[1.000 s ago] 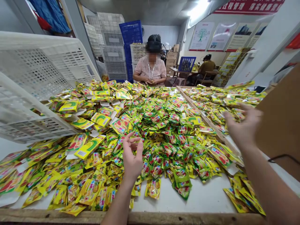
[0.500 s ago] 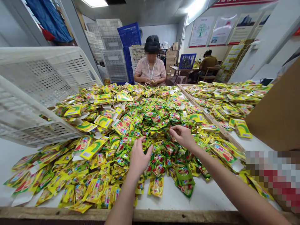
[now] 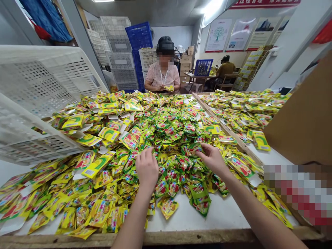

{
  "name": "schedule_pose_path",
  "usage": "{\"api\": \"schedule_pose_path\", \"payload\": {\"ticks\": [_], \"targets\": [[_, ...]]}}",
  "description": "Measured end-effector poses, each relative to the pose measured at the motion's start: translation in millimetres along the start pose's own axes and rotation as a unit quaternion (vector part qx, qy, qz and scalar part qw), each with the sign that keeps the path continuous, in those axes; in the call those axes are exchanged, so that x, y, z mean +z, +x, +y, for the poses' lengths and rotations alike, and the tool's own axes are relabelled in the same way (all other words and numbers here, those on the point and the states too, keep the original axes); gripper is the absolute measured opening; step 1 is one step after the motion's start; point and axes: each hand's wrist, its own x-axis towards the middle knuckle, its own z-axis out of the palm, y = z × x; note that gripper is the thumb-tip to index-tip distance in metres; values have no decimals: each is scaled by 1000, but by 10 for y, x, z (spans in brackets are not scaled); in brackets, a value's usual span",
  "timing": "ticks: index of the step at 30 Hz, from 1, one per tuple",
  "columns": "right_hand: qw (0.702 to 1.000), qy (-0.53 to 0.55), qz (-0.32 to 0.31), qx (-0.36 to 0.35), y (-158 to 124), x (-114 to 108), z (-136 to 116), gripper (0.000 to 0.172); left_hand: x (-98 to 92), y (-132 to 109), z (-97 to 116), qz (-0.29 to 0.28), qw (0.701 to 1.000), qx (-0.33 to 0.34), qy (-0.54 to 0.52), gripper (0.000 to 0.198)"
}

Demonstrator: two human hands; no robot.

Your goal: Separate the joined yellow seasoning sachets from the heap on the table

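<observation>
A big heap of yellow and green foil sachets [image 3: 166, 138] covers the white table top [image 3: 220, 211]. My left hand [image 3: 147, 169] rests on the near part of the heap, fingers pointing down among the sachets. My right hand [image 3: 212, 158] reaches in from the right, its fingertips on green sachets [image 3: 193, 149]. Whether either hand grips a sachet is hidden by the fingers. Larger yellow packets [image 3: 98, 165] lie on the left side of the heap.
Tilted white plastic crates [image 3: 44, 83] stand at the left. A wooden rail [image 3: 228, 131] separates a second sachet heap [image 3: 243, 110], and brown cardboard [image 3: 303, 117] rises at the right. A co-worker [image 3: 163, 74] sits across the table, another person [image 3: 225, 67] behind.
Over the last second my right hand has come from above the right heap onto the main heap. The view has shifted slightly, and the co-worker now holds up a yellow sachet.
</observation>
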Motion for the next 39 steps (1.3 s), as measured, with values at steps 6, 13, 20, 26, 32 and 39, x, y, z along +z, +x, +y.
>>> {"api": "schedule_pose_path", "payload": {"ticks": [6,13,20,26,32,39], "targets": [[995,98,4,26,-174,0,-125,32,309,352,270,-194,979,65,4,8],[986,154,11,63,-266,-45,-119,37,269,444,278,-221,973,44,-38,17],[972,212,-1,100,-320,-43,-117,37,-43,280,200,-37,979,-10,-200,12],[941,305,-33,144,-403,87,-222,41,-26,27,362,-34,923,-73,-377,36],[897,367,-118,217,-577,241,-400,42,97,-279,560,-70,893,-120,-427,33],[971,153,-111,144,-660,143,-369,45,-308,-406,222,-62,980,5,-187,19]]}}
